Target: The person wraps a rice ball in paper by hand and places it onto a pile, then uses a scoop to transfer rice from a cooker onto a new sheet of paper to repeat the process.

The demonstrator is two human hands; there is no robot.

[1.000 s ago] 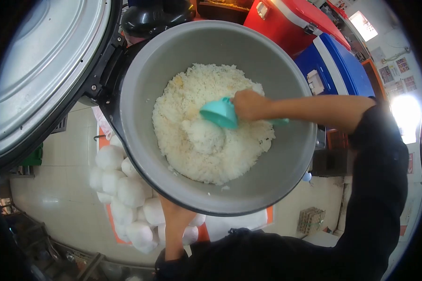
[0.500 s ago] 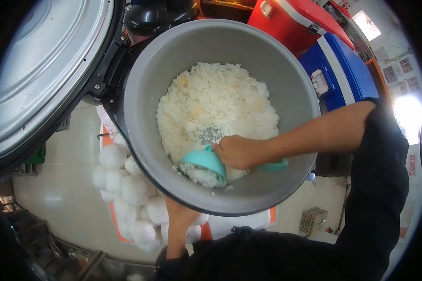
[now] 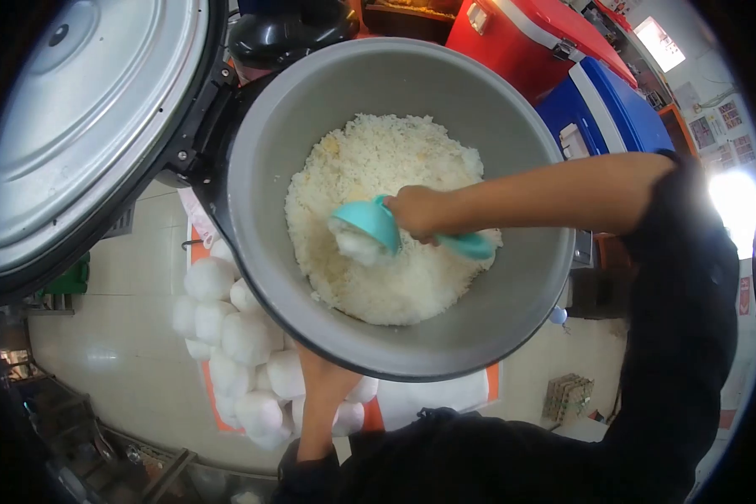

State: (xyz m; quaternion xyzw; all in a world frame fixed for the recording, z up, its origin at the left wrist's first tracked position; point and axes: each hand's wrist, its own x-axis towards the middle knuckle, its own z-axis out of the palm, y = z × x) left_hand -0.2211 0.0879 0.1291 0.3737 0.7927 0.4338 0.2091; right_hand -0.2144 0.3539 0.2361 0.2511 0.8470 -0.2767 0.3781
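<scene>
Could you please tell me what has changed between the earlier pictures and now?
The right hand swung the turquoise scoop toward the near wall of the pot, then back toward the middle; rice shows in its mouth now. Nothing was newly grasped or released. The left hand stayed by the near rim, and the lid stayed open.

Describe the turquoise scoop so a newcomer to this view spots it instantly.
Start at the big round grey pot in the centre, then the white cooked rice inside it. Over the rice, the right hand grips the turquoise cup-shaped scoop, its bowl holding some rice. It is the only turquoise item in there, against white grains and grey walls.
</scene>
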